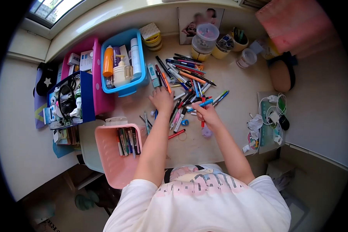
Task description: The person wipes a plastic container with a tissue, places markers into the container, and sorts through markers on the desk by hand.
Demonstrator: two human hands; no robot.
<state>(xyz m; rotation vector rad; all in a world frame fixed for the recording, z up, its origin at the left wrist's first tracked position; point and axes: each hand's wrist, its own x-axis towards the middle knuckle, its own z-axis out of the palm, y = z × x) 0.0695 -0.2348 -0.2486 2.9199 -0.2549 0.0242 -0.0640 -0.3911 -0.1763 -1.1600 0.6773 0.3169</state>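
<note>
My right hand (208, 115) is closed on a blue pen (202, 105), which slants up between thumb and fingers. A red pen (203, 123) stands out below the same fingers. My left hand (162, 99) reaches palm down with its fingers apart, the tips right at the lower end of an orange pen (166, 82). A teal-and-white box (153, 75) lies just beyond those fingers. Around both hands spreads a loose pile of pens and markers (187, 71). Close to my right hand are a small blue sharpener (185, 122) and a purple tape roll (207, 131).
A pink basket (104, 149) with several pens sits left of my forearm. Behind it stand a blue basket (120, 92) of bottles, a magenta basket (98, 77) and a dark blue box (89, 96). Jars (205, 38) line the back; white cables (274, 112) lie right.
</note>
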